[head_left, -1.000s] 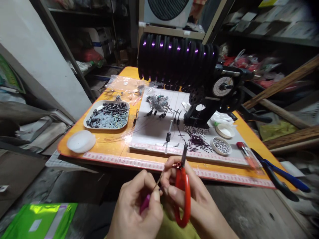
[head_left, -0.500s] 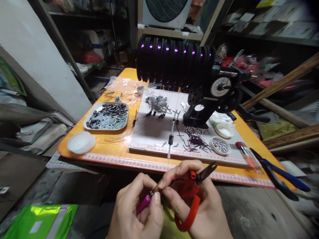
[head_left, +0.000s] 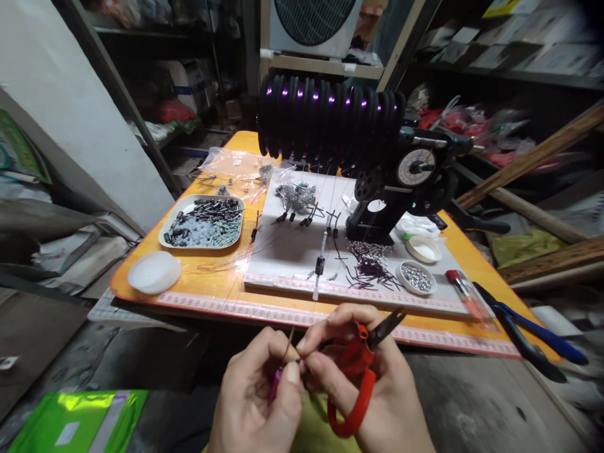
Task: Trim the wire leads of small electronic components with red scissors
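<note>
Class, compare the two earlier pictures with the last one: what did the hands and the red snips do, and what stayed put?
The red snips in the right hand swung from blades pointing up to pointing right. The left hand kept its grip on the pink tool, whose needle tilted more upright. The fingertips stayed pinched together. The tray, white lid and blue pliers did not move.

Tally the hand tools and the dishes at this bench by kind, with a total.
Red snips, held in the right hand: 1
Pink-handled tool, in the left hand: 1
Blue-handled pliers: 1
Red-capped pen-like tool: 1
Rectangular tray: 1
Small round dishes: 2
White lid: 1
Total: 8
</note>
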`<action>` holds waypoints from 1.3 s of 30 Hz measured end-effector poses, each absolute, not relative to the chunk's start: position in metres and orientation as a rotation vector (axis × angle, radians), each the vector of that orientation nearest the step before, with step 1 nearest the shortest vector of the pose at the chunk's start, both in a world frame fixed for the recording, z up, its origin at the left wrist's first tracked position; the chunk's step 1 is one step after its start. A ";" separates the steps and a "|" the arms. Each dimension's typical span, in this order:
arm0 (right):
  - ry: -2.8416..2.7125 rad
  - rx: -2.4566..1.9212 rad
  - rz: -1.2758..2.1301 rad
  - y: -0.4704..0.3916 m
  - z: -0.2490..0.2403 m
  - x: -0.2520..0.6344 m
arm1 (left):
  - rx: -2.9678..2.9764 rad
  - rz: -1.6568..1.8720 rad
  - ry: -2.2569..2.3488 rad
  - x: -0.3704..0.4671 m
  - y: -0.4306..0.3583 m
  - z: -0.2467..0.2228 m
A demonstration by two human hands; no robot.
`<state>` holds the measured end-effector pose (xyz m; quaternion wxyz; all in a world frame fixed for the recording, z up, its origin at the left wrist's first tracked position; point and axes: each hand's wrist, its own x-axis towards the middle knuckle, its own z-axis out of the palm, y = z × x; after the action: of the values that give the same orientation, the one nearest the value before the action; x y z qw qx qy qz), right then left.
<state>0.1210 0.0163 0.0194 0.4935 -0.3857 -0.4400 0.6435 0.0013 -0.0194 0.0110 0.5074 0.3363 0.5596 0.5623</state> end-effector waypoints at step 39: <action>-2.418 -0.872 0.545 0.026 -0.014 0.172 | 1.324 1.709 1.593 0.000 -0.026 0.000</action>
<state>0.1715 0.0259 -0.0135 0.2541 -0.3208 -0.8901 0.2006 -0.0005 -0.0258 0.0002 0.2262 0.4802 0.5780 0.6198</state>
